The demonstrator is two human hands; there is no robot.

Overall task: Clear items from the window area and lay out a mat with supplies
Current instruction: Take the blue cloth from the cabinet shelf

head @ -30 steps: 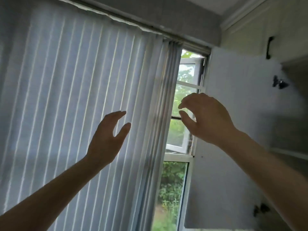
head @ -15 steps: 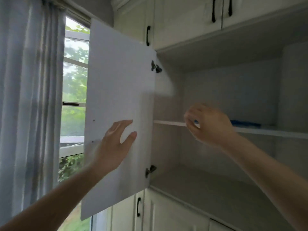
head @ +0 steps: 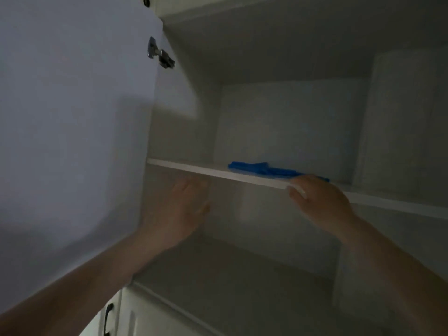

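One white cupboard (head: 278,117) fills the view, dim inside, with flat painted panels and square corners. Its single open door (head: 72,117) stands left of the shelf, a broad smooth white slab, plain on the inner face. One thin white shelf board (head: 206,171) crosses the cupboard from the door edge toward the right, its front edge a pale straight strip. Right of the shelf's far end stands one tall pale rounded shape (head: 407,122), cylinder-like; what it is cannot be told.

On top of the shelf, near its middle and toward the front edge, lies one flat blue thing (head: 257,168), low and long, bright blue, with a soft folded or crumpled look; only its near edge shows, so its full shape cannot be told.

Two bare hands reach up. The left hand (head: 180,212) hangs below the shelf, just right of the door edge, fingers straight and loosely spread, holding nothing. The right hand (head: 320,200) is at the shelf's front edge, fingers over the top beside the right end of the blue thing, thumb under the board; whether the fingers touch the blue thing cannot be told.

One metal hinge (head: 158,53), shiny and knuckled, sits high on the door above the shelf. One dark curved handle (head: 108,318) shows on a lower cabinet front below the shelf.
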